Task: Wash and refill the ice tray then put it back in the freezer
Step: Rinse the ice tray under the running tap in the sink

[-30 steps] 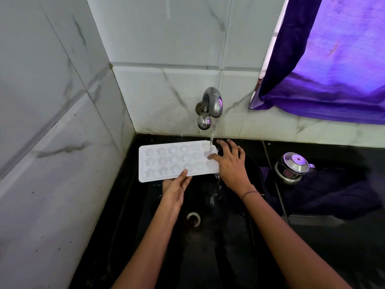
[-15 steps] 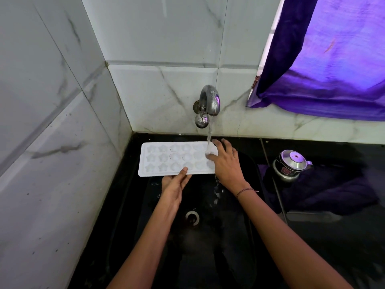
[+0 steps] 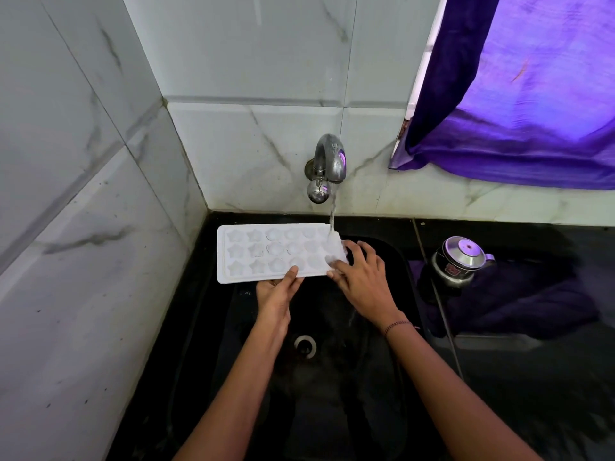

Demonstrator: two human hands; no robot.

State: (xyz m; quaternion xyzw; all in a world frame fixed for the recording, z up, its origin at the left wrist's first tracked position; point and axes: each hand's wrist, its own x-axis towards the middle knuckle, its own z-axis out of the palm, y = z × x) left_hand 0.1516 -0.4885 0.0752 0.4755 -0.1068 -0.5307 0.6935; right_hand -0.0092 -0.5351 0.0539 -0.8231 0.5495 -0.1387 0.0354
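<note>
A white ice tray with star and round moulds is held flat over the black sink. My left hand grips its near long edge, thumb on top. My right hand holds the tray's right end, thumb on the near corner, fingers spread past the edge. A thin stream of water falls from the chrome tap onto the tray's right end, just by my right fingers.
The drain lies in the sink bottom below my hands. A small steel pot with a lid stands on a dark cloth on the counter at right. Marble-tiled walls close in at left and behind. A purple curtain hangs at upper right.
The tray has stayed under the running tap with both hands on it. My right fingers shifted a little at the tray's wet right end.
</note>
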